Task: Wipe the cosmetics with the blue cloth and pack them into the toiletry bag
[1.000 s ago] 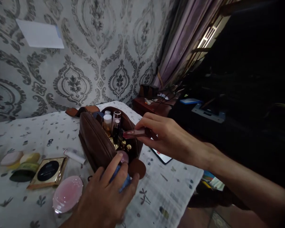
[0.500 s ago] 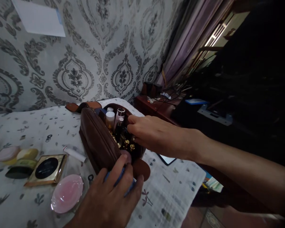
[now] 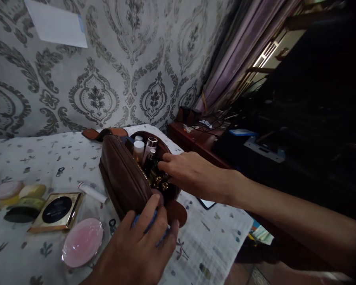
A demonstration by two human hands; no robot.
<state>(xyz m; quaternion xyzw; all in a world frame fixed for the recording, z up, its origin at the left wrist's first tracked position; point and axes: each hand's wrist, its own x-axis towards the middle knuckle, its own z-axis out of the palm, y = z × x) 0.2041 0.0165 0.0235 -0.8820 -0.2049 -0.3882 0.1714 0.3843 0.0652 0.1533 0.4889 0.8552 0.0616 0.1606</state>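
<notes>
A brown leather pouch (image 3: 118, 180) lies open on the patterned bedspread (image 3: 47, 158), with small bottles (image 3: 139, 149) and gold-capped tubes (image 3: 160, 183) standing inside. My right hand (image 3: 192, 174) reaches into the pouch's mouth. Its fingers are curled together among the tubes, and what they hold is hidden. My left hand (image 3: 136, 247) grips the near end of the pouch, with fingers wrapped over it and over something blue (image 3: 150, 225).
Left of the pouch lie a white tube (image 3: 91, 192), a gold square compact (image 3: 57, 209), a pink round case (image 3: 82, 241) and round pads (image 3: 7, 189). A phone (image 3: 207, 204) lies near the bed's right edge. A reddish side table (image 3: 195, 136) with cables stands beyond.
One second ago my right hand held a pink tube above the pouch. It has since gone down into the pouch and the tube is out of sight. My left hand stayed put.
</notes>
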